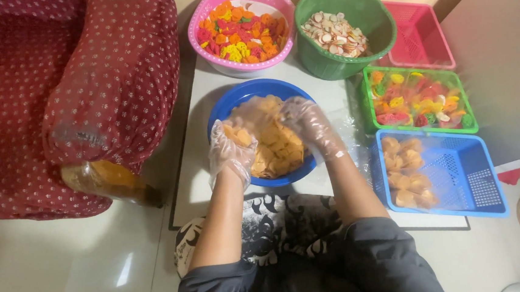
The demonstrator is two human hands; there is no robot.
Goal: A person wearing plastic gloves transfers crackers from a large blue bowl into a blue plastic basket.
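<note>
both hands are down in the blue bowl on the floor mat, each in a thin clear plastic glove. the left hand is cupped with the fingers curled round a few of the yellow-orange chips; the right hand has its fingers bent over what looks like a clear bag sitting on the pile, though i can't tell how tight that grip is. so the chips are mostly in that bowl, right in front of the knees.

progress-wise i'd guess early to middle: the blue basket on the right has only a handful of filled packets along its left side and plenty of room, while the bowl looks well heaped. the pink bowl of mixed coloured pieces, the green bowl of pale ones and the green basket of colourful packs sit just beyond, not being touched.
</note>
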